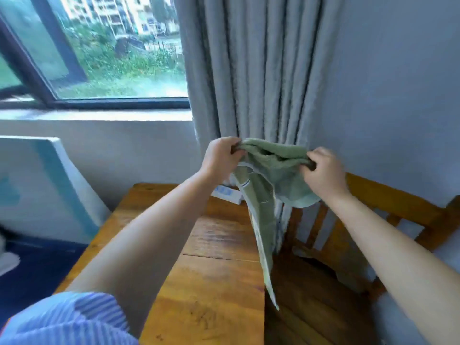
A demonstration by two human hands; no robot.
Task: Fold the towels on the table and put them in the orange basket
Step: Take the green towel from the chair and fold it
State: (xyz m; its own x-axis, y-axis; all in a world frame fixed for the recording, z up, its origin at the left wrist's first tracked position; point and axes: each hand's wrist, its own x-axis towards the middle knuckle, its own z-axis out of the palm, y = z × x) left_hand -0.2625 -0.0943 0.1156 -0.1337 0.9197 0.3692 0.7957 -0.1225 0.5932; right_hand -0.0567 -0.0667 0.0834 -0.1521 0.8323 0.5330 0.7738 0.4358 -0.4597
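Towel (270,168), green with a pale striped border, is held in the air above the far right corner of the wooden table (211,270); it does not rest on the tabletop. Your left hand (220,156) pinches one end of its upper edge with curled fingers, and your right hand (323,171) pinches the other end the same way. The cloth between your hands is bunched and slack, and a long tail hangs down along the table's right edge, beside the wooden chair (348,245).

The step in hand appears to be opening the towel out before the first fold. To do it well:

1. Draw your hands apart until the upper edge runs taut and straight.
2. Check that each hand holds a true corner. The bunching suggests that one grip may sit partway along an edge; if so, slide your fingers along the hem to the corner.
3. Let the tail hang free and untwisted. The visible strip looks twisted, so a short shake may be needed.
4. Keep the tail off the chair back, where it could catch.
5. Lay the towel flat on the tabletop, clear of the white and blue item (226,194) at the far edge.

No orange basket is in view.
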